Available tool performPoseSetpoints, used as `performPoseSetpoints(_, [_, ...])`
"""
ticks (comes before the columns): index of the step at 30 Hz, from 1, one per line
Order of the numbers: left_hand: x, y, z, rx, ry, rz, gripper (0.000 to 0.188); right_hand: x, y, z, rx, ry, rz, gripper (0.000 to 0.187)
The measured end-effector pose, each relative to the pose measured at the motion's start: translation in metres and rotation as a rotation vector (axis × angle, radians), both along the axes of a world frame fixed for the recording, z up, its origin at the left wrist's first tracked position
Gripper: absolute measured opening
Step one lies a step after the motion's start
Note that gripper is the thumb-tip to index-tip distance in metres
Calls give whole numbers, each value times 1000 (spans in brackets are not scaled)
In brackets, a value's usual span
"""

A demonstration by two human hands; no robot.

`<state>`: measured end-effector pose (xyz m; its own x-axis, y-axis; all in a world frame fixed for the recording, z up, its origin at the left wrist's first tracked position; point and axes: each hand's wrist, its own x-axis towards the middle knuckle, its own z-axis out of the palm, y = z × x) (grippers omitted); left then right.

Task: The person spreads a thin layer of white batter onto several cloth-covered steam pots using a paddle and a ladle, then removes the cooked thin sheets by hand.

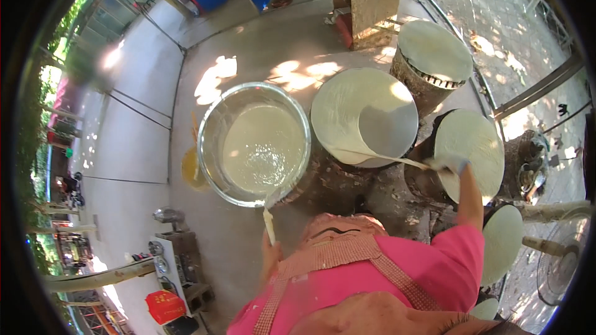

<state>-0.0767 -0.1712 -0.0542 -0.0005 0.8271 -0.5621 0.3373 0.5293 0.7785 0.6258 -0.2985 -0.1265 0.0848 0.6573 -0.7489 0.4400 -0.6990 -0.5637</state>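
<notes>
At the lower left, my left hand (270,254) is closed round a batter-coated ladle handle (269,226). The handle meets the near rim of a large metal basin (304,149) of pale batter (257,146); its lower end is hard to make out. My right hand (456,165), blurred, grips a long thin spreader (391,158). It reaches left across a round griddle (390,130). Cream batter (338,111) coats the griddle's left side and far edge, and a grey patch shows at its right. Beneath my right hand lies another griddle with a pale sheet (475,149).
A third batter-covered griddle (436,49) stands on a drum at the far right, and another pale round (503,242) is near my right elbow. Behind them is a wooden cabinet (372,15). A fan (559,270) stands at right; a red bag (166,307) lies lower left.
</notes>
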Motion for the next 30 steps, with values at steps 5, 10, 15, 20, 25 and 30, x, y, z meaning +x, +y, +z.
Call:
performPoseSetpoints(5, [-74, 39, -22, -41, -70, -117, 68, -195, -133, 113, 293, 294, -873, 33])
performPoseSetpoints(10, [-110, 45, -1, -104, -167, -43, 73, -414, 8, 63, 741, 4, -1025, 37])
performPoseSetpoints(15, [-128, 37, 31, -182, -295, -210, 65, -452, 55, 52, 426, -758, -601, 35])
performPoseSetpoints(20, [-159, 6, 35, -317, -388, -59, 60, -426, 0, 56, 442, -745, -849, 32])
performPoseSetpoints(25, [-157, 5, 17, -351, -561, -1, 48, -453, 78, 51, 623, -692, -640, 37])
performPoseSetpoints(30, [-181, 4, 2, -614, -1118, 114, 7, -383, 8, 57, 450, -743, -694, 33])
